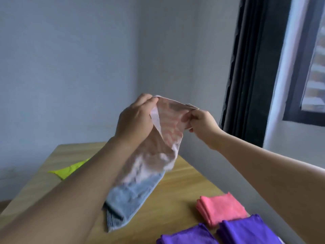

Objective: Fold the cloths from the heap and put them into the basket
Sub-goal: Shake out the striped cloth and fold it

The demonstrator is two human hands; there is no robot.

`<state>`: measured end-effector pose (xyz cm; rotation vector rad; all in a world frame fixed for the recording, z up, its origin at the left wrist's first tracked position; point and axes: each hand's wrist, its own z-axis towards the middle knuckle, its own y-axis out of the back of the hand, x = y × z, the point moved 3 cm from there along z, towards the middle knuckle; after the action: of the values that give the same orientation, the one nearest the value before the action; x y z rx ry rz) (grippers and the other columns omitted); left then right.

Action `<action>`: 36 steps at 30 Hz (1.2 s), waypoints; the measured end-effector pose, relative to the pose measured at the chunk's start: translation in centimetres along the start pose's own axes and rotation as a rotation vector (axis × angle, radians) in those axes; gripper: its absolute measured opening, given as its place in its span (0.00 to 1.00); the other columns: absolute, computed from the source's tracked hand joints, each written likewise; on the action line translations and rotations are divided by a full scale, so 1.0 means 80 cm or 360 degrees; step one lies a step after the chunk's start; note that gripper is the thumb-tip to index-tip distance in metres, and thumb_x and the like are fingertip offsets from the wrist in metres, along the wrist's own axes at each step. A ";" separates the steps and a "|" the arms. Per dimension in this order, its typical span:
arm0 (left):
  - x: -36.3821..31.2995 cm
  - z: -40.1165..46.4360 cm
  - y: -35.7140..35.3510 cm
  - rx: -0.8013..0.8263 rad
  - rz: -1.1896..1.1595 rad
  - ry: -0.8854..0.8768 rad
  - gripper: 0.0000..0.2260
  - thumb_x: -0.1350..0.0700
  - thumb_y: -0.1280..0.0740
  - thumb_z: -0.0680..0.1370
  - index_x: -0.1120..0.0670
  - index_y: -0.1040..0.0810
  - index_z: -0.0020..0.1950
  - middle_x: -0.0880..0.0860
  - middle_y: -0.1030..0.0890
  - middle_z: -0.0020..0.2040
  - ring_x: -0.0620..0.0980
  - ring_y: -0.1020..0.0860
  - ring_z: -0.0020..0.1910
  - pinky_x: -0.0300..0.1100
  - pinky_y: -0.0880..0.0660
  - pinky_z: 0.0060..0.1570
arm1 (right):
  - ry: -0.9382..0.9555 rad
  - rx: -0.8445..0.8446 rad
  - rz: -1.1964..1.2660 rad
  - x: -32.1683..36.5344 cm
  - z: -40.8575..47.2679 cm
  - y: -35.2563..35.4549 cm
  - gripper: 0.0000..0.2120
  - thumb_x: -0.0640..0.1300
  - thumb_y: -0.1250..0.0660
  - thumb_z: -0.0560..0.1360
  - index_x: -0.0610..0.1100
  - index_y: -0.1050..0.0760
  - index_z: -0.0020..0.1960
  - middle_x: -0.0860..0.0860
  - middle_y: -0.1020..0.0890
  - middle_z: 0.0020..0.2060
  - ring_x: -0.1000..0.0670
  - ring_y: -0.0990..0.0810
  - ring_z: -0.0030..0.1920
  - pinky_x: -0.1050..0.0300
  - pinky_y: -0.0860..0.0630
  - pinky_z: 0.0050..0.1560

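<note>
Both hands raised over the bench (184,175), holding one pink-striped cloth (168,124) by its top edge. Left hand (135,118): grip pinched on the left corner. Right hand (200,121): grip pinched on the right corner, fingers curled round the hem. Cloth sags between the two grips and hangs below them, bunched and blurred at the bottom.

Handling, as judged: light, soft, limp terry; no stiffness, so it will not keep a shape unless tensioned or laid flat. Not slippery, not fragile. Best hold is at the corners along one edge, as now, pulled apart to flatten it.

Below the left grip, on the bench: a blue towel (128,199), flat and crumpled. Further left, a yellow-green cloth (70,169), partly hidden by the forearm. Below the right grip: a folded pink cloth (221,210) and two folded purple cloths (246,231) just beside it.

Basket: not in view; contents cannot be told.
</note>
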<state>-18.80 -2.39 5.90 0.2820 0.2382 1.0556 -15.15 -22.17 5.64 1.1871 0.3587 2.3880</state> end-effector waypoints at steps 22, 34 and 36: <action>-0.292 0.171 0.273 -0.0053 0.0268 -0.0285 0.18 0.49 0.40 0.78 0.55 0.33 0.31 0.51 0.28 0.41 0.55 0.28 0.39 0.43 0.34 0.37 | 0.0232 0.0534 0.0179 0.266 -0.157 0.288 0.40 0.77 0.52 0.66 0.50 0.20 0.55 0.50 0.15 0.48 0.49 0.18 0.51 0.48 0.26 0.59; -0.382 0.151 0.398 0.0632 -0.0103 -0.0227 0.23 0.44 0.35 0.77 0.64 0.25 0.37 0.55 0.32 0.29 0.51 0.35 0.29 0.43 0.37 0.31 | 0.0305 0.0388 -0.0133 0.341 -0.250 0.400 0.09 0.41 0.31 0.76 0.34 0.22 0.46 0.42 0.18 0.40 0.48 0.19 0.40 0.51 0.20 0.54; -0.387 0.143 0.405 0.0969 -0.0025 -0.0157 0.21 0.40 0.35 0.77 0.58 0.19 0.38 0.56 0.22 0.32 0.50 0.27 0.32 0.43 0.30 0.36 | 0.0292 0.0391 -0.0146 0.347 -0.265 0.420 0.07 0.40 0.33 0.77 0.38 0.24 0.42 0.46 0.21 0.36 0.52 0.22 0.37 0.56 0.21 0.49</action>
<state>-56.24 -15.93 29.42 0.8761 0.4709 0.9308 -56.06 -38.14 26.03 1.0280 0.7676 2.4299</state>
